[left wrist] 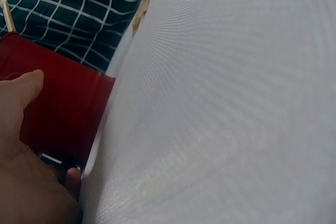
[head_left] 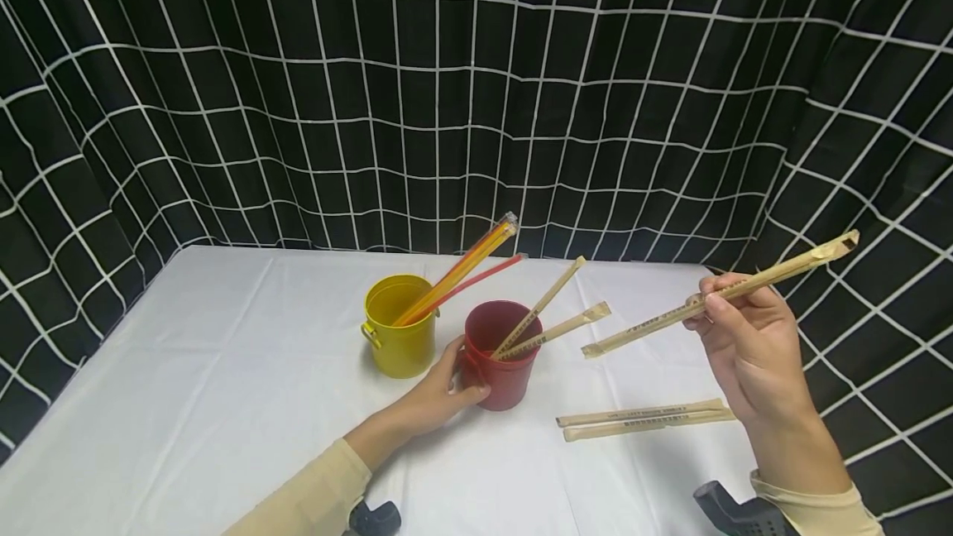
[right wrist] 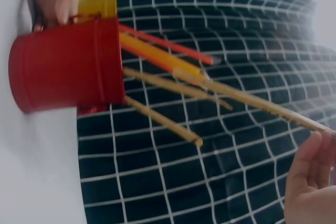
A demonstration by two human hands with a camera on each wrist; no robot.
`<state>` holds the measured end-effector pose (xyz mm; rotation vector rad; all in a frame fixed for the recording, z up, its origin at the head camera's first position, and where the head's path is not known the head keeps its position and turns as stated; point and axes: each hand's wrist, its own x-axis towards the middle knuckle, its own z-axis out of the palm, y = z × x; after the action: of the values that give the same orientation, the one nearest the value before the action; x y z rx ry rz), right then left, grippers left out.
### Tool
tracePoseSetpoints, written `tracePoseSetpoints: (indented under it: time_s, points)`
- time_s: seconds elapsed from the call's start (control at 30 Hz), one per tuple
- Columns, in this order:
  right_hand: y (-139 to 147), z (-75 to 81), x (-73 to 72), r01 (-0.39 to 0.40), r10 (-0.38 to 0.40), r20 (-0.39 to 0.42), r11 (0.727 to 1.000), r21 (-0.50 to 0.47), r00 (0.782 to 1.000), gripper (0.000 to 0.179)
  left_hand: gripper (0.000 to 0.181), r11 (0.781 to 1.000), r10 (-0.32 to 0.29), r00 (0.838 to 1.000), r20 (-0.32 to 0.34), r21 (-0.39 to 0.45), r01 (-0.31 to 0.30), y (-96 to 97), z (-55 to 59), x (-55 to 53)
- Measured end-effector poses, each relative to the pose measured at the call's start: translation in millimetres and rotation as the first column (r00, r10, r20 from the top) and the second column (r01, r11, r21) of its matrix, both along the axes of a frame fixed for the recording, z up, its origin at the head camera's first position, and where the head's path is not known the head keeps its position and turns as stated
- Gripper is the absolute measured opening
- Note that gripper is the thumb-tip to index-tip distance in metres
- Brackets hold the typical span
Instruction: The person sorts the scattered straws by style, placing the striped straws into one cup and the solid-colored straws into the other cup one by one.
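My left hand (head_left: 426, 405) grips a small red bucket (head_left: 510, 387) by its left side, thumb across the front; the left wrist view shows the bucket upright on the cloth. Two paper-wrapped straws (head_left: 547, 294) lean out of it to the right. Up at the right, my right hand (head_left: 755, 346) pinches another paper-wrapped straw (head_left: 648, 327) between thumb and fingers. That straw slants above the table, its lower end pointing toward the red bucket. In the right wrist view the held straw (right wrist: 262, 103) crosses in front of straws in both buckets.
Just left of the red bucket stands a yellow bucket (head_left: 404, 354) with several orange and red straws (head_left: 465, 271) in it. Two more wrapped straws (head_left: 640, 416) lie on the white tablecloth (head_left: 186, 404). A black curtain with white grid lines (head_left: 462, 106) hangs behind.
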<state>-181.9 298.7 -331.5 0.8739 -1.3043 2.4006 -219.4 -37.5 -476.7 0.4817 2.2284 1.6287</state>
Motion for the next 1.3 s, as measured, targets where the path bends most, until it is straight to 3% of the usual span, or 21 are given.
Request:
tracePoseSetpoints:
  time_s: [0.1,0.23,0.33,0.47,0.67,0.77,0.9,1.07,1.3]
  points:
    - [-4.4,-1.0,2.6,-0.073,0.073,-0.007,0.997,-0.037,0.997,0.034,0.087,1.000,0.003,1.000,0.004,-0.002,-0.003,0.5,-0.2,0.7]
    - [-12.9,-1.5,6.6,-0.045,0.045,-0.002,0.999,-0.022,0.999,0.032,0.087,1.000,0.003,1.000,0.009,-0.005,-0.003,1.9,-0.9,-0.6]
    - [-24.0,-2.0,5.6,0.076,-0.079,0.026,0.994,0.080,0.997,0.032,0.087,1.000,0.006,1.000,0.012,0.001,-0.006,2.0,-0.7,-1.2]
    - [-42.3,-5.1,-3.7,0.232,-0.257,0.090,0.947,0.222,0.962,0.029,0.086,1.000,0.017,1.000,0.021,0.004,-0.017,0.1,-1.1,-0.3]
    - [-58.0,-15.0,-16.9,0.355,-0.416,0.162,0.883,0.308,0.895,0.021,0.086,1.000,0.013,1.000,0.025,0.003,-0.013,-0.6,-4.7,1.0]
    - [-59.9,-20.5,-18.3,0.375,-0.450,0.166,0.860,0.347,0.877,0.019,0.086,1.000,0.011,1.000,0.022,0.006,-0.011,-0.4,-5.8,0.8]
    - [-61.5,-26.5,-17.6,0.342,-0.439,0.172,0.848,0.405,0.882,0.016,0.086,1.000,0.007,1.000,0.019,0.004,-0.007,-1.1,-4.9,1.4]
    - [-64.9,-27.9,-18.2,0.298,-0.419,0.143,0.810,0.504,0.897,0.010,0.086,1.000,0.003,1.000,0.016,-0.001,-0.003,-1.5,-1.0,1.6]
    - [-66.2,-29.9,-19.4,0.330,-0.440,0.089,0.778,0.535,0.893,0.016,0.085,1.000,-0.005,1.000,-0.002,0.008,0.005,-0.6,2.1,1.7]
